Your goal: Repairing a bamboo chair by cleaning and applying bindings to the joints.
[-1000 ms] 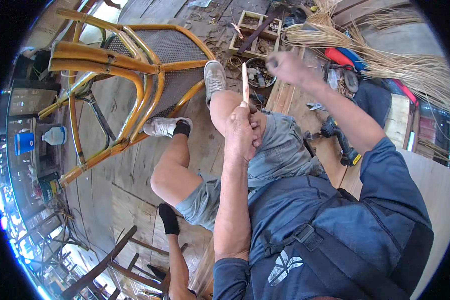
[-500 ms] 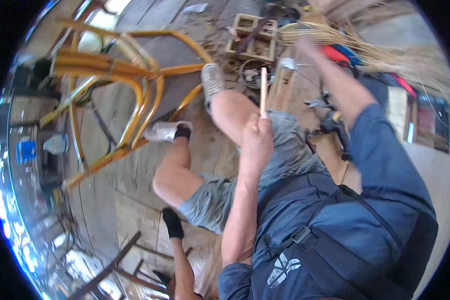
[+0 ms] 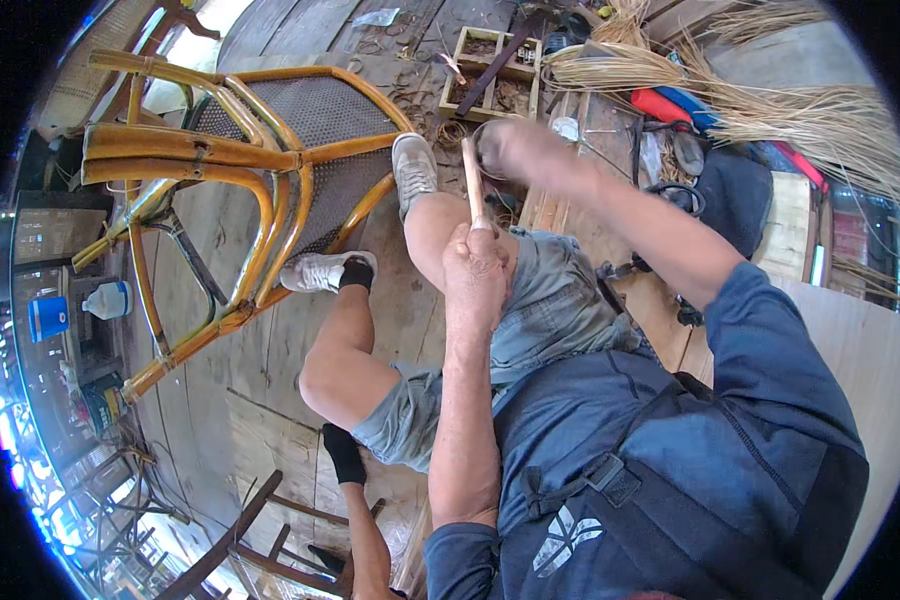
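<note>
My left hand [image 3: 473,272] is closed in a fist around the lower end of a light wooden stick [image 3: 473,185], which stands up from it above my thigh. To the right of the stick's upper end is my right hand [image 3: 535,158]. Motion smears its fingers, so what they hold, if anything, does not show. Behind that hand a round container is partly hidden. A white-topped can [image 3: 566,128] stands just beyond it, on a wooden board.
A rattan chair [image 3: 240,150] lies tipped at the left. Ahead sits a divided wooden box [image 3: 495,70]. Bundles of cane strips [image 3: 810,125] spread at the far right, near a red and blue item [image 3: 670,108]. Another person's leg [image 3: 365,530] shows at the bottom.
My right hand has swung left from beside the cane bundle to near the stick's upper end. The left hand and the stick have shifted slightly left, and the stick leans more to the left.
</note>
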Demonstrator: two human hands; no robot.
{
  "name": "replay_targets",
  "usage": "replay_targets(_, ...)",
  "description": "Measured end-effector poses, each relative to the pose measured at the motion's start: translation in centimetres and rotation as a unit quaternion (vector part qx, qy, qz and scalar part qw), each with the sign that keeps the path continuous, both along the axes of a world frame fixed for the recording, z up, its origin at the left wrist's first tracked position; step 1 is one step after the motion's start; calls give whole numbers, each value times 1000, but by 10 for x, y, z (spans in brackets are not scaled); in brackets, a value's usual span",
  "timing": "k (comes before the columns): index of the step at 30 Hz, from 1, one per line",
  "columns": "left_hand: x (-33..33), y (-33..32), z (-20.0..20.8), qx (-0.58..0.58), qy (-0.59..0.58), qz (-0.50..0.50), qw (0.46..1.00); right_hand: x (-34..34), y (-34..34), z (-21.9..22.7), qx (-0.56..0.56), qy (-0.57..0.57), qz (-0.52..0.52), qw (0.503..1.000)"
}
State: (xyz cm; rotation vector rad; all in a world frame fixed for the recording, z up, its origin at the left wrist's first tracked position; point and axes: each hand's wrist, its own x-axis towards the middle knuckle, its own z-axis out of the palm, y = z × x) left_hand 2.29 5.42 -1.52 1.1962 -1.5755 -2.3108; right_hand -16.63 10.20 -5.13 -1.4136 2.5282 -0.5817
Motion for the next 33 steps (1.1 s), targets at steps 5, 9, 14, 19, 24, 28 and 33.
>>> replay_targets(5,10,9,0,-46,22,-29,998,-138,71,-6,15,-56,-261,964)
replay_targets(9,0,-3,12,31,13,-16,999,-56,39,16,-43,-25,-144,988)
replay_targets(14,-4,1,7,22,18,-2,1000,15,7,16,-42,-78,17,996)
replay_targets(19,7,21,-9,-98,46,-50,993,-93,46,-43,84,-127,-224,963)
replay_targets(24,5,-7,8,155,56,13,986,-129,72,-35,37,-33,-205,978)
replay_targets(28,4,-14,8,259,34,35,965,-35,27,7,-30,-74,-103,991)
replay_targets(33,5,-13,11,218,28,44,975,18,-9,8,-29,-44,47,997)
